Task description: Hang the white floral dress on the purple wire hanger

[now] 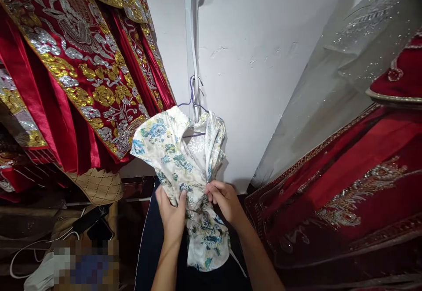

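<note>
A white short-sleeved garment with blue and green flowers [173, 154] hangs on a thin purple hanger [191, 93] against the wall. Its front gapes at the neck, and the lower part falls in folds over my lap. My left hand [173, 207] grips the cloth at the side, thumb in front and the other fingers behind it. On the opposite edge, my right hand [224, 198] pinches the front opening at waist height between thumb and forefinger. Whatever fastening lies under those fingertips is too small to make out.
Red garments with gold and silver embroidery [89, 75] hang at the left. A red beaded garment [346, 185] and sheer sparkling fabric [359, 31] are at the right. A white strap [194, 27] runs down the wall [257, 71]. A phone [100, 230] lies lower left beside a cable.
</note>
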Motion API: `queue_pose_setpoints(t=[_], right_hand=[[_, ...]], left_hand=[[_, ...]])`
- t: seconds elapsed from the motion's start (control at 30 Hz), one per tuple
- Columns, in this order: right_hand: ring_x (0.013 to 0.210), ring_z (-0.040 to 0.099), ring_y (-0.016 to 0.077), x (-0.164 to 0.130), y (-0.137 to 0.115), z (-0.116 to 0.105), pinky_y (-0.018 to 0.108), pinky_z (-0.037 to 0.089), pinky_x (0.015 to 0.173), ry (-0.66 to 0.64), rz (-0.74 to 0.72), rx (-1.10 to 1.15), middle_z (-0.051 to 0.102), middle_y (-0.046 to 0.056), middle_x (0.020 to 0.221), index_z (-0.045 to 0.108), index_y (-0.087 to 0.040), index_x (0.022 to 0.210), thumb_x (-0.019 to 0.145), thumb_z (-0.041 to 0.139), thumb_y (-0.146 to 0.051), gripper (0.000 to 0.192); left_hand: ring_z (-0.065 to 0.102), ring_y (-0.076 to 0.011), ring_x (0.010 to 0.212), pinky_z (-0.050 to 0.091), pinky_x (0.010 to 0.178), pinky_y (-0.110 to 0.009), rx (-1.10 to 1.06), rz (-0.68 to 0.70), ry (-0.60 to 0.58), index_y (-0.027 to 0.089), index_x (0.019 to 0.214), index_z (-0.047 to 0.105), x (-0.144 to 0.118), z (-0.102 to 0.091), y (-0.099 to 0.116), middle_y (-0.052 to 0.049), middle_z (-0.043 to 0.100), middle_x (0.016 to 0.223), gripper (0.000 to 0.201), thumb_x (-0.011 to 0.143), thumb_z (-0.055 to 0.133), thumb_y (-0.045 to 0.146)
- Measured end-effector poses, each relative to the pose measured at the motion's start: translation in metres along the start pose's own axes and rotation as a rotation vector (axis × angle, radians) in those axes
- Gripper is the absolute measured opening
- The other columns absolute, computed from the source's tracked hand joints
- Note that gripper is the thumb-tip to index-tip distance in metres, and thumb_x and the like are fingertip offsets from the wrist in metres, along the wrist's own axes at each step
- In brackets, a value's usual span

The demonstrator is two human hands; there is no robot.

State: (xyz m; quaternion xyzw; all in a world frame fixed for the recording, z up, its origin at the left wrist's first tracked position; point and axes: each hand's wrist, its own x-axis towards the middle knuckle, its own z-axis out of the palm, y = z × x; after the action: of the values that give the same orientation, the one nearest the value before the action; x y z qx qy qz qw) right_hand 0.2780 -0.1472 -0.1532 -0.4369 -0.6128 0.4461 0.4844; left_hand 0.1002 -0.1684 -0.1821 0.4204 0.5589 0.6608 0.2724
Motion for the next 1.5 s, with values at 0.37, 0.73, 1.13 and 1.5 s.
queue_pose_setpoints(t=[0.37,0.73,1.13,1.5], right_hand=[[0.038,0.043,0.0097,0.014,-0.022,0.015,0.024,0.028,0.041,-0.225,0.138,0.211,0.058,0.0,0.048,0.072,-0.016,0.073,0.088,0.059,-0.037,0.029],[0.037,0.029,0.0035,0.17,-0.137,-0.025,0.019,0.017,0.035,-0.033,-0.033,0.399,0.05,-0.003,0.049,0.068,-0.01,0.075,0.082,0.059,-0.023,0.017],[0.04,0.038,0.0067,0.138,-0.135,-0.006,0.021,0.027,0.044,-0.015,-0.301,0.13,0.048,-0.004,0.044,0.065,-0.016,0.063,0.084,0.057,-0.027,0.024],[0.045,0.036,0.0112,0.066,-0.022,0.028,0.028,0.022,0.047,0.037,0.036,0.302,0.044,-0.002,0.045,0.063,-0.019,0.058,0.081,0.056,-0.033,0.027]], left_hand=[[0.061,-0.0216,0.08,0.045,0.07,-0.028,0.111,0.037,-0.549,0.021,0.093,0.065,-0.011,0.021,0.0,-0.004,0.064,0.084,0.024,0.096,0.049,0.038],[0.052,-0.0162,0.057,0.032,0.057,-0.025,0.37,0.116,-0.742,0.02,0.072,0.057,0.032,0.023,-0.019,0.001,0.054,0.059,0.03,0.095,0.051,0.039],[0.059,-0.016,0.083,0.046,0.079,-0.028,0.218,0.93,-0.364,0.017,0.096,0.068,0.142,0.066,0.162,-0.005,0.067,0.091,0.016,0.097,0.055,0.027],[0.063,-0.0113,0.08,0.05,0.083,-0.022,-0.81,-0.142,0.15,0.016,0.081,0.059,0.195,-0.005,0.066,-0.002,0.063,0.076,0.02,0.096,0.052,0.027]])
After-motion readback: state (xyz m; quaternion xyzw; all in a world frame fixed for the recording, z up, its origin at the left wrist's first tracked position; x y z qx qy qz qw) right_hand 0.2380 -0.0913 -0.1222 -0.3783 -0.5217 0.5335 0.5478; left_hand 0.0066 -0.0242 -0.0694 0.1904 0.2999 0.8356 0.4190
